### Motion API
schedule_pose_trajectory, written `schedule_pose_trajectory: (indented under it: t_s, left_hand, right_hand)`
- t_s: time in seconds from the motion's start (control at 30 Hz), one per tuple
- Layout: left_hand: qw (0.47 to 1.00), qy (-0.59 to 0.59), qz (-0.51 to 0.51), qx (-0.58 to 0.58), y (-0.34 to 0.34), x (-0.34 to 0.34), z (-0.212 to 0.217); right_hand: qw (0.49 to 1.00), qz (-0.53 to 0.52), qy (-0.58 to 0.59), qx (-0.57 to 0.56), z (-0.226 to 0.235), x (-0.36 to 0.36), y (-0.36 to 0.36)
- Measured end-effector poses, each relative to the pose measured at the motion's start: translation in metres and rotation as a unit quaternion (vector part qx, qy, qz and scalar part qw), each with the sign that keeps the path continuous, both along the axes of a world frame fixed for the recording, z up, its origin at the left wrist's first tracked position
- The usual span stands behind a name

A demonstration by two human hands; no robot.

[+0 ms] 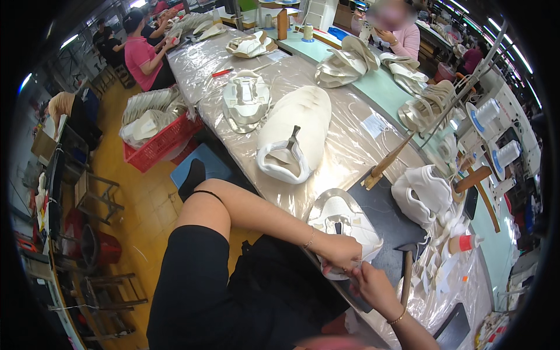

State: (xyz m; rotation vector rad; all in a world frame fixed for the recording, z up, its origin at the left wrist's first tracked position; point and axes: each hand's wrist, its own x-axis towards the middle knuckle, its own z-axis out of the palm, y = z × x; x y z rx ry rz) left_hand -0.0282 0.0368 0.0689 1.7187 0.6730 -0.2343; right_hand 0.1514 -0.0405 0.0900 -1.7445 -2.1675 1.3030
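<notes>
A white and beige shoe upper (344,219) lies at the near edge of the table, partly on a dark board (373,198). My left hand (341,251) is closed over its near end. Close against it, my right hand (373,286) has its fingers pinched together at the upper's edge. Whatever sits between those fingertips is too small to make out. Beside my right hand a hammer (407,268) rests with its wooden handle toward me. A stack of cream shoe uppers (297,128) lies beyond my left hand.
White padded uppers (423,192), a red-banded bottle (464,244) and loose white pieces (440,256) lie at right. A wooden-handled brush (388,163) leans near the board. More uppers (246,96) are farther off. A red crate (160,146) stands left; people work beyond.
</notes>
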Motion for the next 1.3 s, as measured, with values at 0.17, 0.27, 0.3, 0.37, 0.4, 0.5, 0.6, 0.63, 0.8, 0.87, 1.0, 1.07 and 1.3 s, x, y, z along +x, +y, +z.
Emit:
schedule_pose_trajectory:
  t_s: [0.17,0.27,0.3,0.37,0.4,0.5,0.6,0.63,0.8,0.87,1.0,1.07,1.3]
  left_hand:
    - [0.999,-0.032,0.001,0.017,-0.009,-0.007,0.018]
    - [0.999,-0.047,-0.013,0.022,-0.011,-0.014,0.037]
    - [0.998,-0.051,-0.021,0.021,-0.013,-0.017,0.043]
    - [0.996,-0.09,-0.012,0.002,-0.02,-0.023,0.055]
    - [0.994,-0.108,-0.008,-0.009,-0.023,-0.027,0.061]
    - [0.979,-0.197,-0.028,0.05,-0.037,-0.04,0.074]
    - [0.966,-0.246,-0.042,0.066,-0.046,-0.05,0.085]
    - [0.965,-0.251,-0.041,0.066,-0.047,-0.052,0.087]
    - [0.955,-0.291,-0.051,0.031,-0.047,-0.05,0.094]
    - [0.954,-0.293,-0.06,0.027,-0.045,-0.048,0.096]
    - [0.954,-0.288,-0.075,0.019,-0.042,-0.045,0.097]
    - [0.95,-0.302,-0.073,0.032,-0.042,-0.045,0.097]
    - [0.952,-0.288,-0.096,0.031,-0.037,-0.043,0.093]
  right_hand:
    - [0.993,0.064,-0.071,0.07,0.024,-0.001,-0.002]
    - [0.99,0.085,-0.057,0.094,0.043,-0.001,-0.006]
    - [0.988,0.093,-0.05,0.116,0.049,-0.002,-0.008]
    - [0.979,0.115,-0.042,0.16,0.062,-0.006,-0.013]
    - [0.976,0.132,-0.039,0.168,0.07,-0.008,-0.016]
    - [0.974,0.106,0.064,0.189,0.094,-0.015,-0.032]
    - [0.976,0.13,0.032,0.173,0.109,-0.02,-0.042]
    - [0.973,0.121,0.047,0.192,0.111,-0.021,-0.043]
    - [0.981,0.134,0.047,0.134,0.118,-0.014,-0.045]
    - [0.983,0.124,0.059,0.12,0.12,-0.01,-0.046]
    - [0.986,0.07,0.107,0.107,0.125,-0.005,-0.051]
    - [0.989,0.052,0.109,0.089,0.128,-0.001,-0.053]
    - [0.987,0.107,0.071,0.101,0.126,0.013,-0.056]
